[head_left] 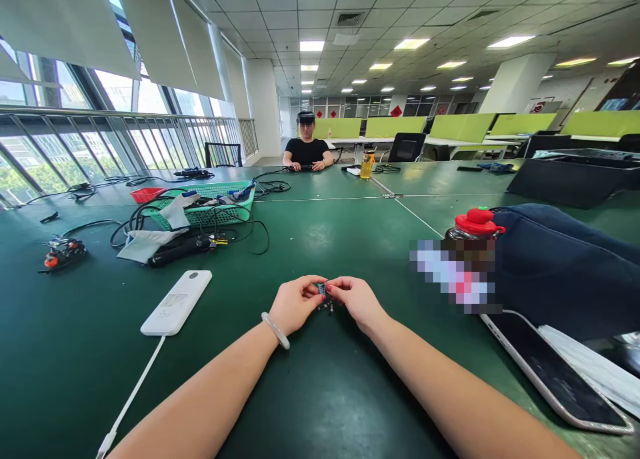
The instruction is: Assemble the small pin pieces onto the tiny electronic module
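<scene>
Between my hands is a small dark blue circuit board [321,288], held just above the green table [320,239]. My left hand [298,302] pinches it from the left with thumb and fingers; a pale bangle [275,330] circles that wrist. From the right, the thumb and fingertips of my right hand [356,299] close on its other edge. Several tiny metallic parts [329,307] lie on the table right below the fingertips, too small to name.
Left of my hands lies a white rectangular device [177,302] with a cable. Beyond it are a green basket [235,212] with cables and a glove. A phone [555,369], a navy bag [565,272] and a red-lidded jar [477,226] are on the right. A person [307,146] sits opposite.
</scene>
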Tool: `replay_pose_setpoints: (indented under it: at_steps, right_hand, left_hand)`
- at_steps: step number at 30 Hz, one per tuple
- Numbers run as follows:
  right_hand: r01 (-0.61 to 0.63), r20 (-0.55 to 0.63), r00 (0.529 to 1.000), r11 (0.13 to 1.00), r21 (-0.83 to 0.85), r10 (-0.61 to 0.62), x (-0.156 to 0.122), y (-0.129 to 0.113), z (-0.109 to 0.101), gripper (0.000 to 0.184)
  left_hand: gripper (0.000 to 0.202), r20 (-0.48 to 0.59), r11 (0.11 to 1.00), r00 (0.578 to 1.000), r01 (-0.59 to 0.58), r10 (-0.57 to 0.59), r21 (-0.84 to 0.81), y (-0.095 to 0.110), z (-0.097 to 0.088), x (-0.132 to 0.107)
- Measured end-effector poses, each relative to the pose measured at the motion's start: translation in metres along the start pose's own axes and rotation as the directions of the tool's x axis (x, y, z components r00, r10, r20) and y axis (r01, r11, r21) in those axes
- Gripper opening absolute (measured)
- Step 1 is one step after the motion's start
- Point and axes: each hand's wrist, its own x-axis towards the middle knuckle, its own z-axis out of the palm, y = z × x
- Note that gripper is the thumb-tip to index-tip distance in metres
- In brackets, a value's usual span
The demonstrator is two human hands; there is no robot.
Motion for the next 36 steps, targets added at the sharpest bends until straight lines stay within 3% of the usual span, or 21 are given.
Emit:
replay_pose_setpoints:
  at_steps: [7,13,25,30,36]
  right_hand:
    - [0.065,0.016,0.998,0.997,-0.051,-0.065,0.0,0.0008,0.0012,0.019]
    - [0.212,-0.03,0.973,0.94,-0.268,-0.228,-0.0021,-0.0025,0.0025,0.015]
    - [0.276,-0.07,0.945,0.892,-0.358,-0.32,-0.0087,-0.0037,0.005,0.014]
    - [0.29,-0.061,0.942,0.895,-0.339,-0.329,-0.0076,-0.0033,0.0054,0.014]
    - [0.225,-0.005,0.973,0.956,-0.187,-0.23,0.0005,0.0023,0.0018,0.014]
  left_hand:
    - [0.029,0.029,0.999,1.0,-0.007,0.009,-0.049,0.0021,-0.0015,-0.0003]
    - [0.033,0.043,0.978,0.999,0.032,-0.024,-0.205,0.0015,-0.0001,0.0008]
    - [0.029,-0.038,0.999,0.998,-0.048,0.049,0.026,0.0033,-0.0032,-0.0013]
    - [0.028,-0.052,0.998,0.997,-0.051,0.052,0.022,0.0062,-0.0028,-0.0012]
    - [0.027,-0.043,0.998,0.997,-0.066,0.066,0.006,0.0053,-0.0035,-0.0012]
